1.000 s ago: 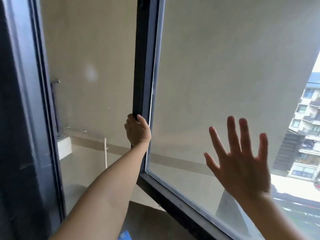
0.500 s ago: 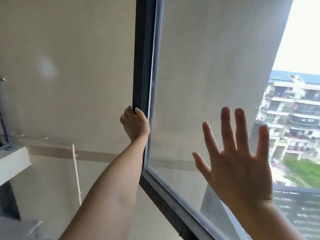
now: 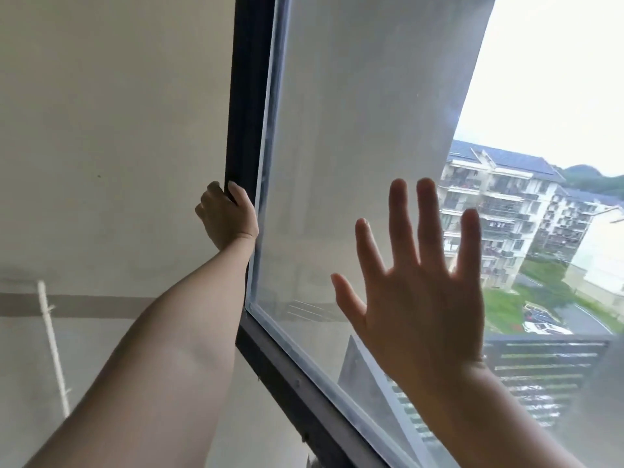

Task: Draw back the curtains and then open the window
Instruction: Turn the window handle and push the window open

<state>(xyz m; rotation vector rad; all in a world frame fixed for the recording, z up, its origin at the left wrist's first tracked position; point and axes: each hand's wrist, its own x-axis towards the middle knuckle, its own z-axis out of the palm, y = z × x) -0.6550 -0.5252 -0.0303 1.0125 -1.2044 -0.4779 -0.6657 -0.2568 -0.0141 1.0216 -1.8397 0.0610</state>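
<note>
The window sash point(image 3: 248, 96) has a dark frame and a large glass pane point(image 3: 354, 136), and it stands swung outward. My left hand point(image 3: 226, 214) is stretched out and grips the sash's dark vertical edge, fingers wrapped around it. My right hand point(image 3: 418, 282) is spread flat with the fingers apart, palm toward the glass at the lower right; it holds nothing. No curtain is in view.
Left of the sash is open air and a beige outer wall point(image 3: 111, 146) with a thin white pipe point(image 3: 52, 346). Through the glass I see apartment blocks point(image 3: 499, 211), grass and parked cars far below. The sash's bottom rail point(image 3: 304, 393) runs diagonally.
The dark fixed frame at the left has left the view as the sash swung further out. More of the buildings shows at the right. Both hands keep their places on the sash.
</note>
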